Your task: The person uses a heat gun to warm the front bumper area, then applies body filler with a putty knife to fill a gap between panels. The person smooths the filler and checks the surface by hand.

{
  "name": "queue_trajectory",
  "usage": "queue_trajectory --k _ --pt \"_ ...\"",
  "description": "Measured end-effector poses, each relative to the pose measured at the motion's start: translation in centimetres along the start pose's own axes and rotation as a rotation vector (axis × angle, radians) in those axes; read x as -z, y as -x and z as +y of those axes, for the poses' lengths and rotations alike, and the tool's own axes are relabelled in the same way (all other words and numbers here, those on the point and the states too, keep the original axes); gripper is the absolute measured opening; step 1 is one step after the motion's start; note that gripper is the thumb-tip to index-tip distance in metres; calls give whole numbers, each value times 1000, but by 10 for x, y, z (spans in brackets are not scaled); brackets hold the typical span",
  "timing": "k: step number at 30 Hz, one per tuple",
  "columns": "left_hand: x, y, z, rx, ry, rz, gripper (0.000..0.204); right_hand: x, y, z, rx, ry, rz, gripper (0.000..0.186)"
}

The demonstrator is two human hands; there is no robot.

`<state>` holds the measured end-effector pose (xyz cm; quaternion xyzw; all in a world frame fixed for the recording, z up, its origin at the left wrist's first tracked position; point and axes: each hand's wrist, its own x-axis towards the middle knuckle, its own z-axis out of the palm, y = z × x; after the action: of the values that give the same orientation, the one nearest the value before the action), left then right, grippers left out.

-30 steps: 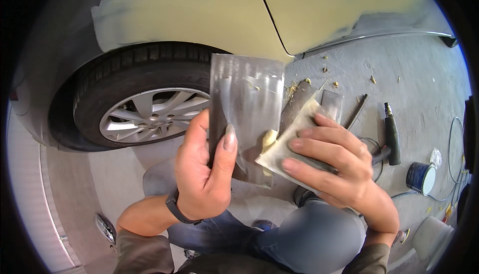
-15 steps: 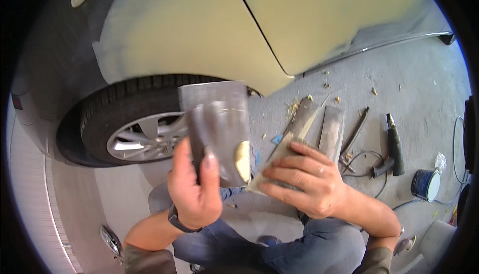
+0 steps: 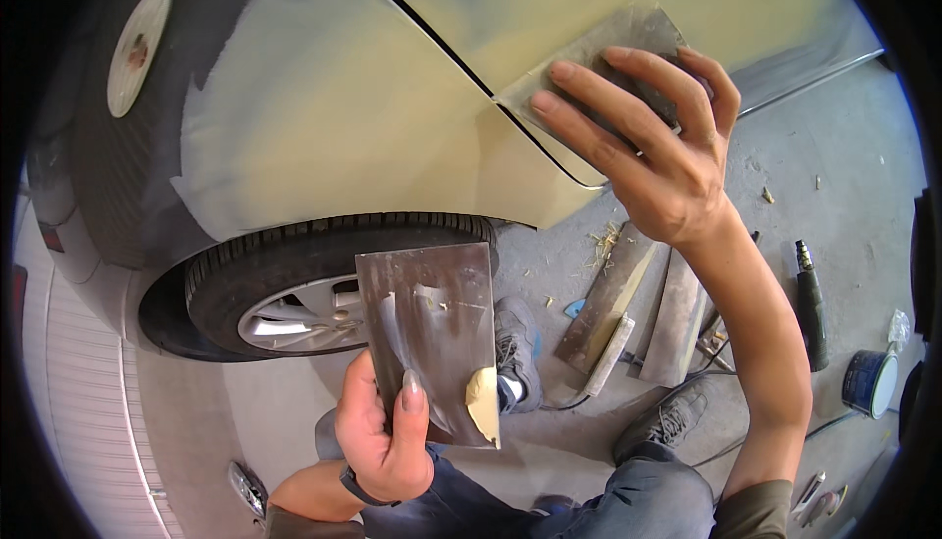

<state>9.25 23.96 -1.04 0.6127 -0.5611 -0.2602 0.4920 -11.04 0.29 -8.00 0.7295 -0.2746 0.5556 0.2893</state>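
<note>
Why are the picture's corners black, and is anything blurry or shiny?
Head view: that's the round fisheye lens, which also bends straight edges near the rim; head view: the left hand and right hand look fairly sharp; head view: pale streaks on the flat plate might be glare or smears; head view: it's dark around the tire, probably shadow.

Head cam: L of 2 fisheyes, on person's head
Aim: down, slightly fwd
L hand (image 3: pixel 391 441), R hand (image 3: pixel 677 161): near cam
Car side (image 3: pixel 324 127): upper view
Floor (image 3: pixel 844 171): farther off
</note>
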Motion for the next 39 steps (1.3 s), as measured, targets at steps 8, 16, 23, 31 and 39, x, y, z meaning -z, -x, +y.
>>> queue_trajectory --k 8,16,23,31,39 --pt "2 0 1 27 -46 -22 34 8 15 -6 -148 -122 -16 34" --pt "-1 3 -1 43 -11 -21 36 -15 -13 -10 -116 -152 149 36" --pt "1 4 -4 51 -9 -32 37 -15 -7 -16 -183 -127 54 35" --pt "4 2 -4 29 -31 -78 35 -4 -15 -13 -151 -123 82 34" --pt "4 1 -5 37 -55 -60 37 -16 -26 -9 -129 -79 75 37"
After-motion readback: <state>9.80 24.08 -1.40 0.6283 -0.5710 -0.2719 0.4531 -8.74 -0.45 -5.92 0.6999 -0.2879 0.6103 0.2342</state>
